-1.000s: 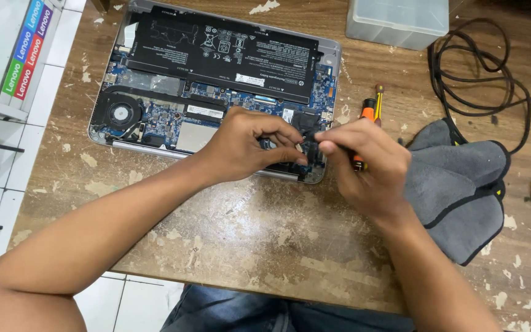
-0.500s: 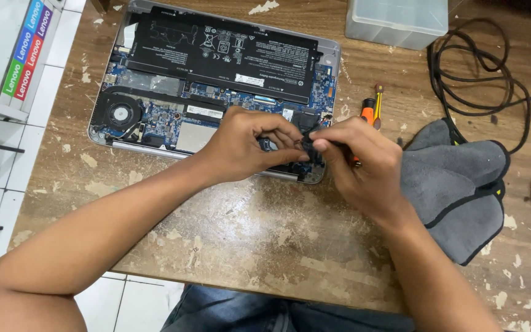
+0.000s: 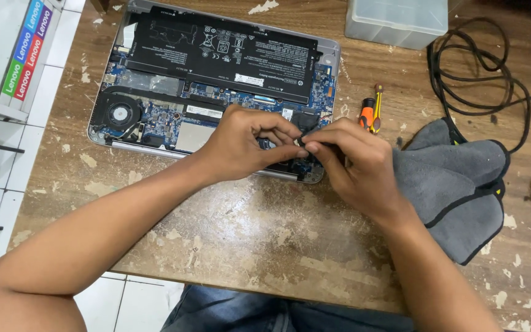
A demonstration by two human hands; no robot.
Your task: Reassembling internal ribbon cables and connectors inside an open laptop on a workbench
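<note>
An open laptop [image 3: 216, 80] lies with its bottom cover off, showing a black battery [image 3: 228, 52], a fan [image 3: 122, 114] and a blue circuit board. My left hand [image 3: 247, 144] and my right hand [image 3: 354, 163] meet over its near right corner. The fingertips of both hands pinch a small black part [image 3: 300, 141] just above the board. What lies under my fingers is hidden.
An orange and black screwdriver [image 3: 370, 115] lies right of the laptop, beside a folded grey cloth [image 3: 456, 184]. A coiled black cable [image 3: 487, 74] and a clear plastic box [image 3: 397, 21] are at the back right. A white box [image 3: 7, 49] stands at the left edge of the worn wooden table [image 3: 247, 246].
My fingertips have drawn a little closer together over the laptop's near right corner. Nothing else has moved.
</note>
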